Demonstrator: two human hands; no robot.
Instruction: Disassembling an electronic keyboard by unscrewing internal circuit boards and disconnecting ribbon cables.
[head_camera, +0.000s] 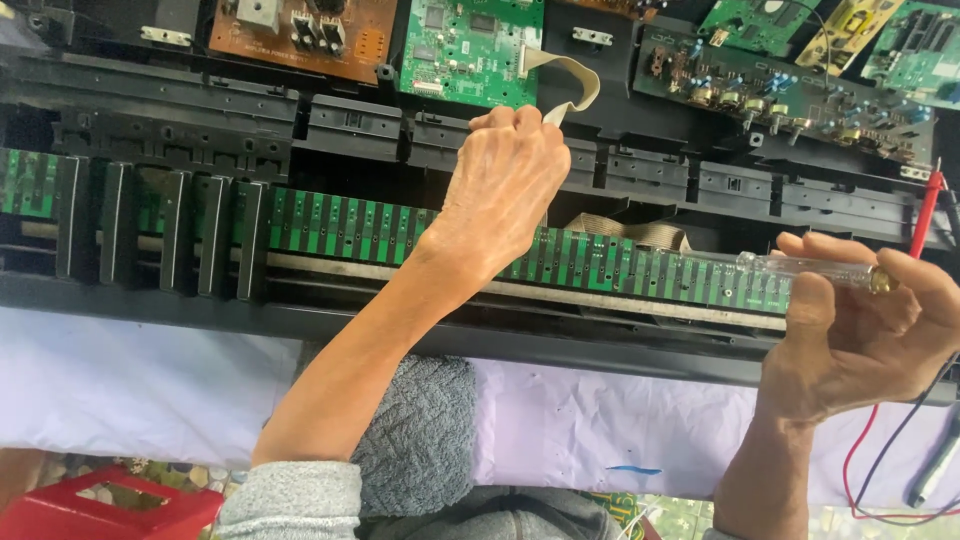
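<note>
The left hand (505, 185) reaches up to the middle of the frame and pinches a flat grey ribbon cable (572, 85) between thumb and fingertips. The cable loops up from the hand to the right edge of a green circuit board (470, 50) at top centre. The right hand (865, 330), at the right edge of the frame, grasps a clear-handled screwdriver (800, 270); its fingers curl round the handle's end and the tool lies nearly level, pointing left over the long green strip board (350, 230).

That strip board runs across the middle of the picture inside a black plastic chassis (350, 130), marked with rows of dark contact pads. A second bit of ribbon cable (630, 232) bulges up from behind the strip, just right of the left wrist. At the left of the frame several black keys (175, 240) stand over the strip, side by side.

Along the top, left of the green board, lies a brown board (300, 35); to the right a dark board with many small parts (780, 95), and more green boards (915, 50) in the upper right corner. A red probe (925, 215) stands near the right hand, and red and black wires (880, 470) trail down at lower right. The chassis rests on a pale lilac cloth (120, 385). A grey knitted sleeve (300, 500) covers the left arm above the elbow. A red stool (100, 510) shows at lower left.
</note>
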